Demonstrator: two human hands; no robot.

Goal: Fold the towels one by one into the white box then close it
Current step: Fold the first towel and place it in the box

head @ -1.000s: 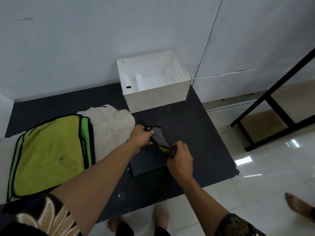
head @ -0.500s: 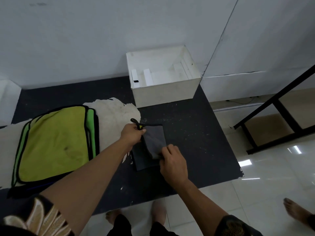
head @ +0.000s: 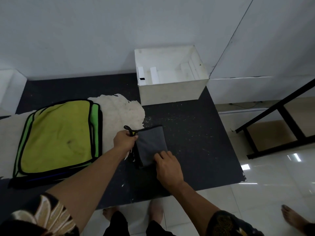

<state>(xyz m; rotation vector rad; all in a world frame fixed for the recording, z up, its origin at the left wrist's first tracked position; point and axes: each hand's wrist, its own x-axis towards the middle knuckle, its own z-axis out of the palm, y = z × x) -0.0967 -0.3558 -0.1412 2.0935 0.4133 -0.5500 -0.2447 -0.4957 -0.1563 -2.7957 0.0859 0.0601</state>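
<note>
Two hands, both mine, are on the grey towel (head: 151,143). My left hand (head: 125,140) pinches its far left corner, fingers curled round the edge where a yellow tag shows, with a black loop (head: 127,128) sticking out just beyond my knuckles. My right hand (head: 167,165) rests on the near right part of the towel, fingers laid flat across the cloth and gripping nothing that I can see.

The grey towel lies folded into a small rectangle on the black mat (head: 187,133), trimmed in black along its far edge. White specks are scattered over the mat around it.

Just left of my left hand a cream cloth (head: 122,113) spreads over the mat, ragged at its edge. On it, further left, lies a yellow-green towel (head: 58,137) with black trim, stacked over a brighter green one (head: 95,130) that peeks out on the right side.

At the mat's far edge, well apart from the grey towel, stands the white box (head: 170,91), open at the top and close to the wall (head: 85,40). Inside it are white strips and a small black mark; no towel shows in it.

To the right a black frame (head: 279,116) stands on the glossy tiled floor (head: 272,184). My bare feet (head: 155,210) are at the mat's near edge, and another person's foot (head: 293,217) shows at the lower right.
</note>
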